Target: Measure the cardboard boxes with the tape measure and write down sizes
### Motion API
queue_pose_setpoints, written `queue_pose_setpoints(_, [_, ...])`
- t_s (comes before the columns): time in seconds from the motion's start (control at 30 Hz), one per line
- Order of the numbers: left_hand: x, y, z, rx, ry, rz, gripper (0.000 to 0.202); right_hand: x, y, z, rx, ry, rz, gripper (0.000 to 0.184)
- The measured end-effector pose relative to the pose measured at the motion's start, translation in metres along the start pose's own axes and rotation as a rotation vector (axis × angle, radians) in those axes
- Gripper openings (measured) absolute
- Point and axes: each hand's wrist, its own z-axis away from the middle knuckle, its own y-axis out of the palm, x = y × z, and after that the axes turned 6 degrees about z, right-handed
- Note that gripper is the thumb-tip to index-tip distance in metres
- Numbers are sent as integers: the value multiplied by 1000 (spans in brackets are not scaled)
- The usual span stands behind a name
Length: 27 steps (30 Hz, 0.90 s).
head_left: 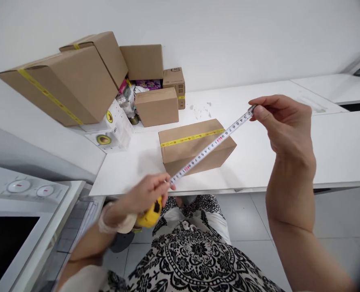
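**Hands.** The left hand (143, 194), low and left of centre in the frame, is closed round the yellow case of a tape measure (151, 215). Its fingers (161, 184) press on the strip where it leaves the case. The right hand (285, 121), upper right of centre, pinches the free end of the blade (212, 145) between thumb and fingertips; the other fingers are loosely curled.

**Position.** The blade runs taut on a diagonal from lower left to upper right. It passes over a cardboard box (180, 154) sealed with a yellow strip, which lies flat on the white bench (335, 150) near its front edge. Whether the blade touches the box top or passes just above it cannot be told from this view.

**Surroundings.** A stack of larger cartons (76, 81) leans at the upper left. A smaller box (157, 106) and a white printed carton (110, 129) sit beside them. A white appliance with dials (24, 190) occupies the lower left.

**Hazards.**
- The blade lies at an angle to the box edges, so a reading taken this way would likely be too long.
- If the right pinch slips, the blade may snap back towards the left fingers.
- Slack or sag in the raised blade would falsify the figure.
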Motion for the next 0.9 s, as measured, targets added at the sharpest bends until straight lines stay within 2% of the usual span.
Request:
queue_pose_setpoints(0.1, [53,59,-1,-93,47,235,18,6,12,10,-48,-1,-41,15])
queue_pose_setpoints(0.17, [77,92,-10,-194,99,344,18,0,22,9,-41,4,-68,16])
queue_pose_setpoints(0.23, [85,118,-19,-205,142,417,21,-7,35,1,12,4,-76,17])
queue_pose_setpoints(0.3, [78,132,-22,-142,147,510,24,-12,50,-11,113,8,-69,17])
queue_pose_setpoints(0.37, [63,134,-21,-65,134,625,27,-14,69,-21,261,37,-68,18])
queue_pose_setpoints(0.43, [45,131,-19,-53,124,745,33,-16,91,-27,445,96,-89,20])
queue_pose_setpoints(0.5, [29,125,-19,-120,124,864,38,-18,114,-30,609,163,-117,22])
queue_pose_setpoints(0.57, [17,120,-25,-229,151,959,40,-22,136,-34,719,204,-134,23])
queue_pose_setpoints(0.7, [5,114,-43,-395,209,1071,39,-33,172,-54,820,220,-101,24])
queue_pose_setpoints(0.8, [7,113,-53,-459,214,1141,34,-31,177,-65,873,215,-16,21])
queue_pose_setpoints(0.9, [15,116,-57,-498,196,1187,37,-19,160,-57,841,169,19,17])
